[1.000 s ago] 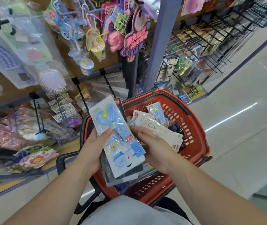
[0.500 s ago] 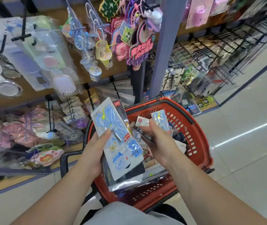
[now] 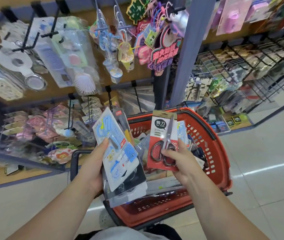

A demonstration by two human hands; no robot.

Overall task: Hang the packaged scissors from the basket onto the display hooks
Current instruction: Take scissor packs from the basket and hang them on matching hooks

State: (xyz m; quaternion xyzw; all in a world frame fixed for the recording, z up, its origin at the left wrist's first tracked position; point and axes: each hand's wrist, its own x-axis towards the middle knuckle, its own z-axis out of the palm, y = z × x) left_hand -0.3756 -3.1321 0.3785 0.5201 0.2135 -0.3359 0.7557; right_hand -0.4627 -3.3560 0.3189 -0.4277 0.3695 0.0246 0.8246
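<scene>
My left hand (image 3: 93,163) grips a stack of scissors packs (image 3: 120,160); the top one is pale blue with blue scissors. My right hand (image 3: 179,158) holds a red and black scissors pack (image 3: 162,137) marked 210mm upright above the red basket (image 3: 210,149), with a blue pack partly hidden behind it. More packages lie inside the basket. Black display hooks (image 3: 110,97) stick out of the shelf rail just beyond the basket.
Combs, brushes and mirrors hang on upper hooks (image 3: 51,33) at left. Bright keychains hang at centre top. A grey post (image 3: 184,54) stands behind the basket. A wire rack (image 3: 250,66) of small goods fills the right. Pale floor (image 3: 267,170) spreads to the right.
My right hand has pulled a red and black scissors pack out of the basket and raised it upright. The left hand's stack stayed about where it was. The view has tilted up.
</scene>
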